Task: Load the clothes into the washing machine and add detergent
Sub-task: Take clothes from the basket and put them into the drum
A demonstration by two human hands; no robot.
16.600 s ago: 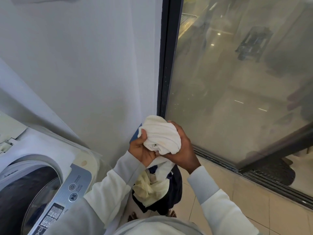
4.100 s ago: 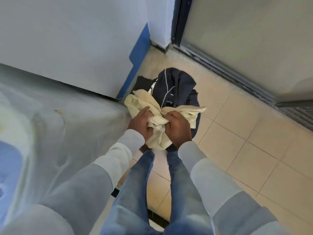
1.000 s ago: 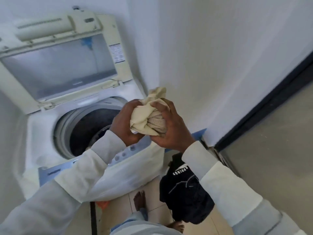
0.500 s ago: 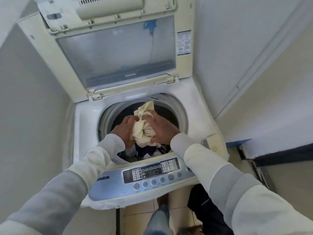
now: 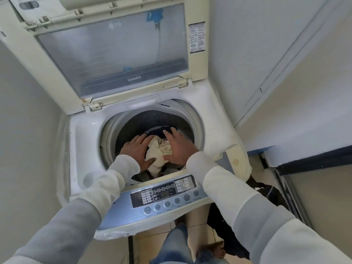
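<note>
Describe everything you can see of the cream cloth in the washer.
The cream cloth is a crumpled, soft-looking pale bundle with deep folds, lying inside the washing machine drum. The open left hand and right hand flank it, thumbs against it. The drum's front rim hides its lower edge.

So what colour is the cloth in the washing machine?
The cloth is cream, a pale yellowish white. The head view shows it best.
</note>
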